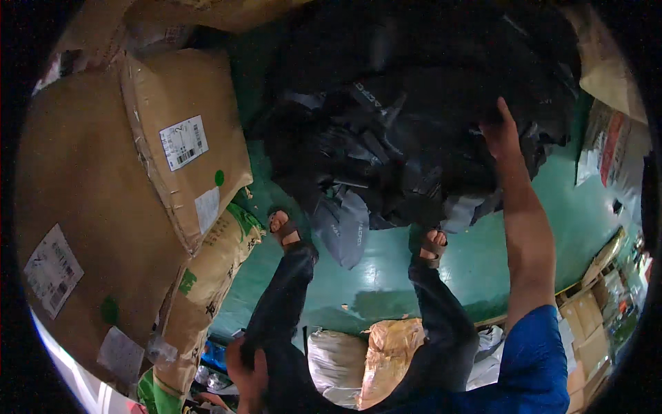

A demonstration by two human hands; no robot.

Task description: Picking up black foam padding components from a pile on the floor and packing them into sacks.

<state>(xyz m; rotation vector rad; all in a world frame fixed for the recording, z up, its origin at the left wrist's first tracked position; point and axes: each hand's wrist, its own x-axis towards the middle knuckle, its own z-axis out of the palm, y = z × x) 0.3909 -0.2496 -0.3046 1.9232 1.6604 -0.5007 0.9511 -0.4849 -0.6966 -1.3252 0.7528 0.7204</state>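
Observation:
A large heap of black, partly shiny bags or wrapped clothing [414,131] with pale lettering lies on the floor in front of me. My right hand [501,132] is over the heap's right part, index finger stretched out and thumb apart; its other fingers are hard to see against the black. I cannot make out anything held in it. Low at the left, my left hand [248,372] rests by my left knee, slightly blurred, its visible fingers apart. A grey lettered bag [343,229] sticks out at the heap's near edge, between my sandalled feet.
Big brown cartons [89,186] with labels stand along the left, beside a brown-and-green sack [214,276]. A white sack [336,359] and an orange-tan sack [389,355] are close behind my feet. Packages [610,141] and small cartons [585,324] line the right. The floor [331,297] is green.

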